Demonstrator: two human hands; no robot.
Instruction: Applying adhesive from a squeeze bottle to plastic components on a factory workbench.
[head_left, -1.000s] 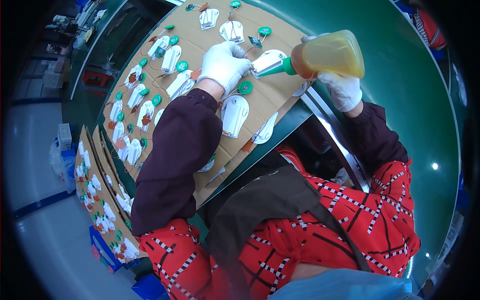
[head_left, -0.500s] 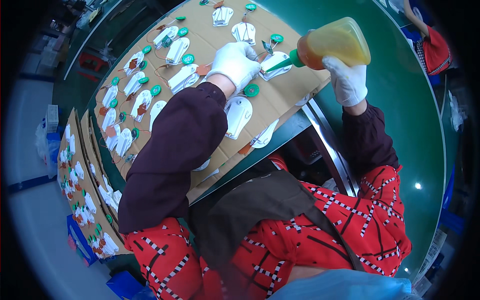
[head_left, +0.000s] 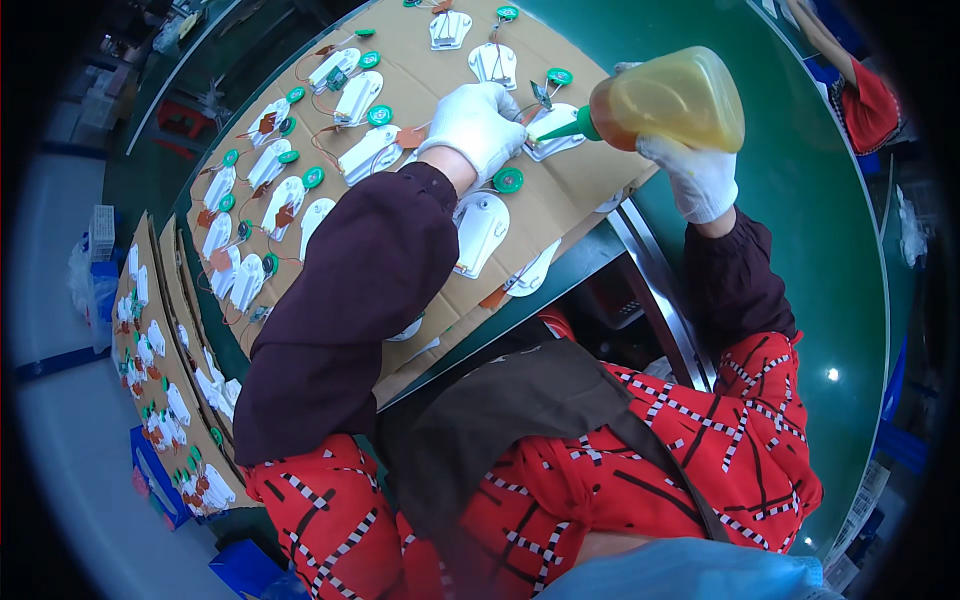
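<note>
In a white glove, my right hand (head_left: pixel 690 175) grips a clear squeeze bottle (head_left: pixel 680 98) of amber liquid, tipped on its side. Its green nozzle (head_left: pixel 565 130) points left, the tip at the end of a white plastic housing (head_left: pixel 556 146). My left hand (head_left: pixel 474 128), also gloved, is closed at that same end, fingers pinched; what they hold is too small to make out. A small circuit board (head_left: pixel 541 96) and a green disc (head_left: pixel 559 76) on wires sit just beyond the housing. Closer to me, another white housing (head_left: pixel 483 232) lies below a green disc (head_left: pixel 508 180).
Several similar wired housings lie in rows across the cardboard sheet (head_left: pixel 400 300) on the green table (head_left: pixel 810 260). More loaded cardboard sheets (head_left: pixel 150 300) stand lower at the left. A metal rail (head_left: pixel 660 290) runs beneath the table edge. Another person's arm (head_left: pixel 825 40) shows at the far right.
The bottle has tilted slightly and shifted a little down with my right hand. My left hand stays at the housing's end, nearly unmoved. The whole view has shifted very slightly.
</note>
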